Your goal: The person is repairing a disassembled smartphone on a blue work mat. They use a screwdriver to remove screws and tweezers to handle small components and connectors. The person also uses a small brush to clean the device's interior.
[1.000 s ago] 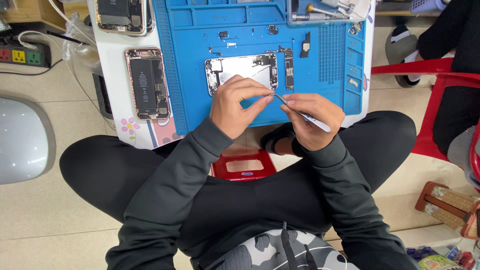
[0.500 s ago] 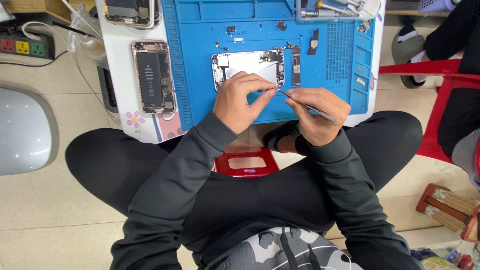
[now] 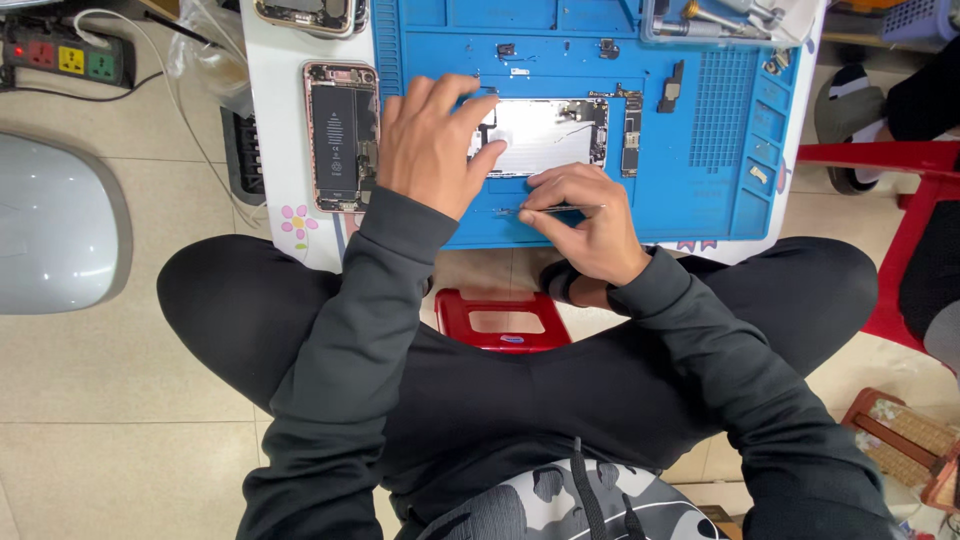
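Head view, looking down: far out to the left of both hands, a power strip point(image 3: 62, 55) sits on the floor, and an opened phone with its battery showing point(image 3: 341, 137) lies on the white table just left of the left hand point(image 3: 432, 145). That hand rests palm down with fingers spread, holding nothing, its fingertips pressing the left end of the stripped phone housing point(image 3: 545, 135) on the blue repair mat point(image 3: 700, 190). Just right of it and nearer the body, the right hand point(image 3: 580, 225) pinches thin metal tweezers point(image 3: 548, 209) between thumb and fingers, the tips pointing left, low over the mat just below the housing. A red stool point(image 3: 497, 322) shows beneath the wrists.
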